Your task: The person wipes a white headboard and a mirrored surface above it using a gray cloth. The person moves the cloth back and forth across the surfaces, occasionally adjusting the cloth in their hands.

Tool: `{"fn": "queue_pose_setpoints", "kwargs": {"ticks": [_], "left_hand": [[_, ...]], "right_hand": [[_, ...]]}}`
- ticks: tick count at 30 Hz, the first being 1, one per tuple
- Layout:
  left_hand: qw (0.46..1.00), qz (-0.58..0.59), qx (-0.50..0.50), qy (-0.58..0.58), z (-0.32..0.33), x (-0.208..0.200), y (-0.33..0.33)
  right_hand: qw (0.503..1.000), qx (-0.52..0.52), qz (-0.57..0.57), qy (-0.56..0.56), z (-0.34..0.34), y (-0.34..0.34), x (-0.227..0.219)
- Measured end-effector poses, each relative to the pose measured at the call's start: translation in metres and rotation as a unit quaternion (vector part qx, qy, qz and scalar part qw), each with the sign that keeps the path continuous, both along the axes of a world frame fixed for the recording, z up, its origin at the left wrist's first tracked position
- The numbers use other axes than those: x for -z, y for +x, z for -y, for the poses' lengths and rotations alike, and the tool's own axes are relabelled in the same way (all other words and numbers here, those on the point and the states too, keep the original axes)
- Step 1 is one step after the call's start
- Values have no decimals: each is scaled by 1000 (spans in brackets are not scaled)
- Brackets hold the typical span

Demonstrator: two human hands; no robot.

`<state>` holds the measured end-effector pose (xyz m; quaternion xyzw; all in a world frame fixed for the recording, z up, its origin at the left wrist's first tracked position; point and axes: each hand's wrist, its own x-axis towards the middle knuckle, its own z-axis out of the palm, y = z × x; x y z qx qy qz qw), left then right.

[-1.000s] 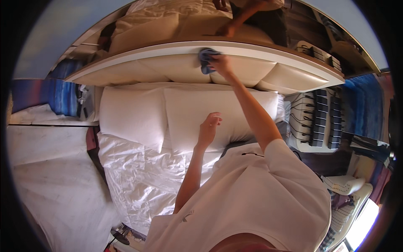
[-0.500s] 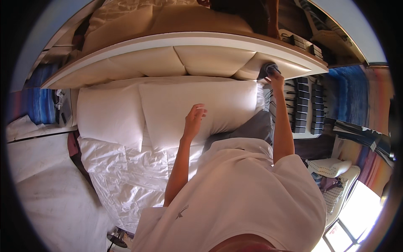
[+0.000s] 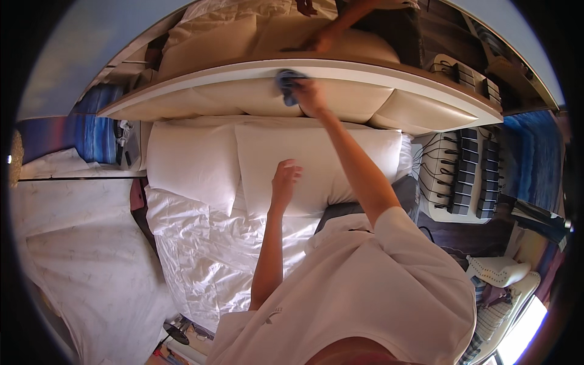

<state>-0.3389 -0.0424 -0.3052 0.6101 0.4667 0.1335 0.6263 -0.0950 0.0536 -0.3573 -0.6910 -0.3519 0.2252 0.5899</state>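
My right hand [image 3: 311,97] grips a crumpled blue-grey cloth [image 3: 287,89] against the padded cream headboard [image 3: 347,100], at its white upper edge. The arm stretches forward over the pillows. Above the bed, my left hand [image 3: 286,182] hovers with fingers apart and slightly bent, nothing in it. Beneath it lies a large white pillow [image 3: 261,152]; a second white pillow [image 3: 191,164] rests to its left. A dark grey cushion [image 3: 404,193] is partly hidden by my body.
A mirror [image 3: 243,36] above the headboard reflects the bed and an arm. At right, a white nightstand [image 3: 435,204] carries rows of black boxes [image 3: 465,173] with cables. Rumpled white bedding [image 3: 188,243] covers the bed. A white-covered surface [image 3: 79,243] stands left; a cushioned chair [image 3: 505,298] sits lower right.
My right hand has swept the cloth leftward along the headboard, from its right end to near the middle. My left hand stays over the pillow, and the view has shifted.
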Motion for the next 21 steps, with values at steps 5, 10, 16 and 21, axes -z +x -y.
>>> {"fn": "queue_pose_setpoints", "kwargs": {"ticks": [5,10,16,21], "left_hand": [[998,37,-22,-56,21,22,7],[994,58,27,-94,43,27,45],[964,130,92,-211,33,41,63],[855,301,17,-421,-11,44,61]], "right_hand": [[983,15,-163,82,148,110,27],[982,97,-152,53,208,150,17],[968,48,-234,70,152,78,10],[917,-192,-342,77,101,0,-57]]}}
